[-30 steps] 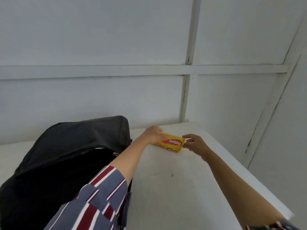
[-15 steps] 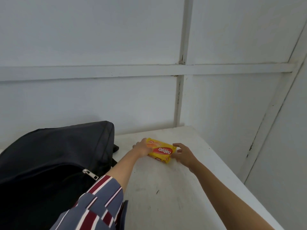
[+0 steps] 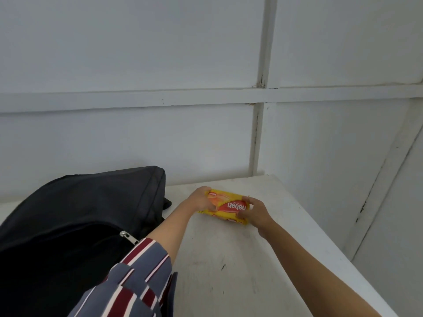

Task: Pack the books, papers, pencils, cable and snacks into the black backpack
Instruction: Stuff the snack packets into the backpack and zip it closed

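- A moment ago only my left hand (image 3: 201, 200) was on the yellow wafer pack (image 3: 226, 207); my right hand (image 3: 253, 212) was beside it with fingers spread, not touching.
- Now the right hand has closed in: its fingers curl round the pack's right end, while the left hand's fingers wrap the left end.
- The pack sits near the table's (image 3: 229, 271) far corner, low over the surface; I cannot tell whether it has lifted clear.
- The black backpack (image 3: 87, 216) lies just left of my left arm, main compartment unzipped and gaping.
- I judge the snack secured and ready to be carried left into that opening; no other task items are in view.
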`<state>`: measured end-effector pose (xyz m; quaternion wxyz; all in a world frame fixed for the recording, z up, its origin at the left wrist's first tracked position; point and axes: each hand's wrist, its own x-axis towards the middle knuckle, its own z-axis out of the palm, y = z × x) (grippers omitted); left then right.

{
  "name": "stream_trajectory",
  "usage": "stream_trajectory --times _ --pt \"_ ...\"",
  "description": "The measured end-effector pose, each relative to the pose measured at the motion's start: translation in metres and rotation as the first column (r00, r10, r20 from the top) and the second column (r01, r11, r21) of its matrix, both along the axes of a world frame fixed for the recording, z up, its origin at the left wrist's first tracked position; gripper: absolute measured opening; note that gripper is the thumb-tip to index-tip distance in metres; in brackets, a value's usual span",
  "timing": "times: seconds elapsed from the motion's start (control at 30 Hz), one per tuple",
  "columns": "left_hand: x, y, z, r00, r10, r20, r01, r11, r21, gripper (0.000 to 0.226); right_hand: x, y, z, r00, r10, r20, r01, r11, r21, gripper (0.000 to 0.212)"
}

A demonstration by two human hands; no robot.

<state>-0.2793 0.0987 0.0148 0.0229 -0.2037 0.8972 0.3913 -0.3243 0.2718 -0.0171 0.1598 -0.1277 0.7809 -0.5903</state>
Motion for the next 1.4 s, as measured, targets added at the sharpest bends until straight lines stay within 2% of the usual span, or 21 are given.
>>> stream_trajectory --times 0.17,0.3,0.47,0.57,0.8,0.93,1.07,1.13,1.2,1.27,1.37,1.4 --pt "0.014 -0.002 0.025 0.991 0.011 -0.13 -0.005 0.999 0.042 0.077 0.01 -0.001 0.016 1.0 -0.022 0.005 0.022 0.983 -0.183 0.059" --pt "0.03 -0.005 0.052 0.974 0.033 -0.225 -0.022 0.998 0.051 0.074 0.023 -0.003 0.043 1.0 -0.004 -0.001 0.004 0.93 -0.367 0.057" --pt "0.068 -0.014 0.081 0.946 0.045 -0.322 -0.036 0.999 0.034 0.07 0.053 -0.014 0.073 0.997 0.016 -0.078 -0.046 0.912 -0.408 0.055" --pt "0.101 -0.022 0.096 0.928 0.096 -0.36 -0.073 0.994 0.078 0.074 0.078 -0.027 0.09 0.994 0.026 -0.111 -0.07 0.905 -0.419 0.055" --pt "0.198 -0.051 0.123 0.895 0.185 -0.406 -0.153 0.982 0.11 0.074 0.157 -0.068 0.121 0.984 0.076 -0.163 -0.125 0.94 -0.317 0.05" --pt "0.267 -0.07 0.124 0.909 0.205 -0.363 -0.163 0.976 0.143 0.063 0.211 -0.089 0.125 0.975 0.162 -0.155 -0.205 0.925 -0.32 0.048" --pt "0.33 -0.087 0.111 0.937 0.219 -0.272 -0.186 0.972 0.143 0.064 0.261 -0.106 0.115 0.968 0.215 -0.133 -0.239 0.95 -0.2 0.048" --pt "0.351 -0.096 0.101 0.952 0.218 -0.214 -0.189 0.971 0.148 0.052 0.281 -0.112 0.107 0.963 0.234 -0.131 -0.252 0.957 -0.144 0.046" --pt "0.366 -0.104 0.09 0.961 0.232 -0.151 -0.211 0.967 0.143 0.014 0.295 -0.116 0.1 0.961 0.252 -0.113 -0.263 0.96 -0.1 0.045" --pt "0.375 -0.107 0.083 0.974 0.206 -0.098 -0.192 0.972 0.136 0.029 0.303 -0.118 0.094 0.959 0.266 -0.096 -0.272 0.961 -0.044 0.045" --pt "0.378 -0.111 0.076 0.984 0.173 -0.05 -0.164 0.976 0.143 0.014 0.307 -0.121 0.092 0.952 0.295 -0.081 -0.294 0.956 0.023 0.046" --pt "0.378 -0.113 0.076 0.986 0.158 -0.049 -0.149 0.977 0.153 0.018 0.307 -0.123 0.092 0.949 0.304 -0.088 -0.3 0.952 0.051 0.045"
